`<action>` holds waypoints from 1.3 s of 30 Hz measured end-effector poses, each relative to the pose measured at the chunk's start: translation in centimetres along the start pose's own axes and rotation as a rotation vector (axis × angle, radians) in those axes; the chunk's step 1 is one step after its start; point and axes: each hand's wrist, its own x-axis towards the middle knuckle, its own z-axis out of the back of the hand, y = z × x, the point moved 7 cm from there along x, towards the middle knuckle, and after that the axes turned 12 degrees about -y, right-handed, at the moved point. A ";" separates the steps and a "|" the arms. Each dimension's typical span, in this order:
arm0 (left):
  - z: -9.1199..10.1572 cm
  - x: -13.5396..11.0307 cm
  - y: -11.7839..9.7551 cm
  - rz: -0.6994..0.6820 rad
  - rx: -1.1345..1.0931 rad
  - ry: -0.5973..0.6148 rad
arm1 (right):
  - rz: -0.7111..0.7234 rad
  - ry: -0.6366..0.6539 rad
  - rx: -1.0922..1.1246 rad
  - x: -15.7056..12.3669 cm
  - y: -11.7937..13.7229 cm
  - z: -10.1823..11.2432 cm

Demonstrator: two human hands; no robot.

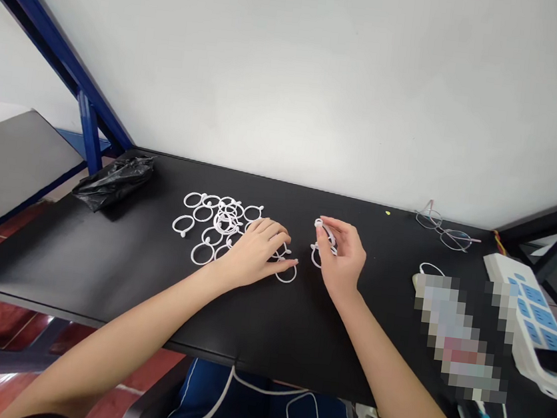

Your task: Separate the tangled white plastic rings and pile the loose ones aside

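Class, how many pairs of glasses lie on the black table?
1: the glasses lie at the table's far right edge by the wall, beyond the power strip.

Looking smooth, white, plastic: rings [216, 225]. Showing matt black: worktop [149, 288]. Shining crinkled, glossy, plastic: bag [113, 180]. Gleaming thin, metal-framed: glasses [444, 231].

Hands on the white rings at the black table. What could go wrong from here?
1. The left hand lies flat across the pile of white rings; a sweep might scatter the loose ones over the black table.
2. The right hand pinches a ring by fingertips only, so it may slip.
3. The glasses lie open near the far edge and might get knocked.
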 end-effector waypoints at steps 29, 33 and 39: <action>1.1 0.0 -0.7 0.369 -0.778 -0.116 | -0.147 0.442 0.150 -2.8 2.1 -3.1; 1.5 0.2 -1.2 0.318 -0.845 -0.075 | 0.002 0.434 0.085 -2.7 2.7 -2.8; 2.2 0.1 -2.2 0.192 -0.666 -0.177 | 0.034 0.323 0.125 -2.5 2.4 -2.0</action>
